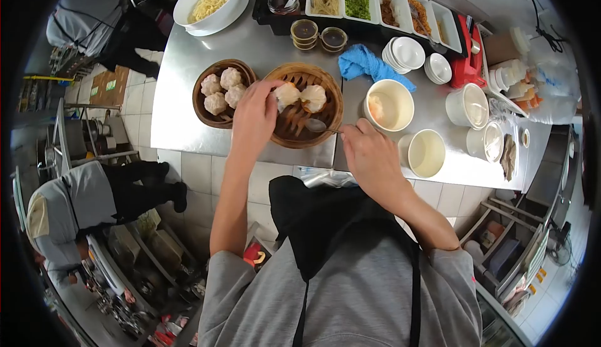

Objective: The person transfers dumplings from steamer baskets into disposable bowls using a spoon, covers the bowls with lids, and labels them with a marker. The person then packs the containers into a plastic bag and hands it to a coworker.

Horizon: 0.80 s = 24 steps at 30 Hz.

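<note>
My left hand (256,114) reaches over the left edge of the larger bamboo steamer (299,139), its fingertips closed on a pale bun (287,95). A second bun (313,98) sits just right of it in the steamer. In my right hand (369,153) is a metal spoon (317,125), whose bowl hangs over the steamer's lower right part. Left of my left hand, a smaller bamboo steamer (201,110) holds several buns. A paper cup (389,105) with something pale orange inside stands right of the larger steamer, and another cup (423,153) stands below it.
A bowl of noodles (210,4) stands at the back left. Topping trays (357,0), sauce cups (305,33), a blue cloth (369,64) and white dishes (405,53) line the back. Lidded tubs (469,106) are at right. Two people stand at left.
</note>
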Tool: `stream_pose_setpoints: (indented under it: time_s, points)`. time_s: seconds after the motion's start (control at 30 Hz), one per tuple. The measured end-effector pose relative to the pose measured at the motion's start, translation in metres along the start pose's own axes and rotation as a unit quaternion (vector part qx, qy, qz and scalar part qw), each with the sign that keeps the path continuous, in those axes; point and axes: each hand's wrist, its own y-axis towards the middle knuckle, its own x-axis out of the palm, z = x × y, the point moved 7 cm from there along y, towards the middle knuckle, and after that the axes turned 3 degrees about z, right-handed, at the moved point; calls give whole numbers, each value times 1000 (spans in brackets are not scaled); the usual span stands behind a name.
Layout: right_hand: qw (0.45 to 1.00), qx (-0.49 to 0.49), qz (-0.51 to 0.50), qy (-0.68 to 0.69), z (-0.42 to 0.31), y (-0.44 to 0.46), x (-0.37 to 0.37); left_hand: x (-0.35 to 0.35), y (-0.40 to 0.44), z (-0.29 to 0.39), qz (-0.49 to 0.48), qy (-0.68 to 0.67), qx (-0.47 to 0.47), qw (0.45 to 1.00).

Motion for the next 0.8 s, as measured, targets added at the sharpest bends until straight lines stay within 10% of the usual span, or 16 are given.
stream_pose_setpoints:
  time_s: [0.37, 0.8]
  points:
    - [989, 112, 30, -87, -21, 3, 16, 59, 48, 5, -307, 45, 134, 941]
    - [976, 186, 113, -23, -13, -10, 27, 66, 52, 6, -345, 103, 196, 912]
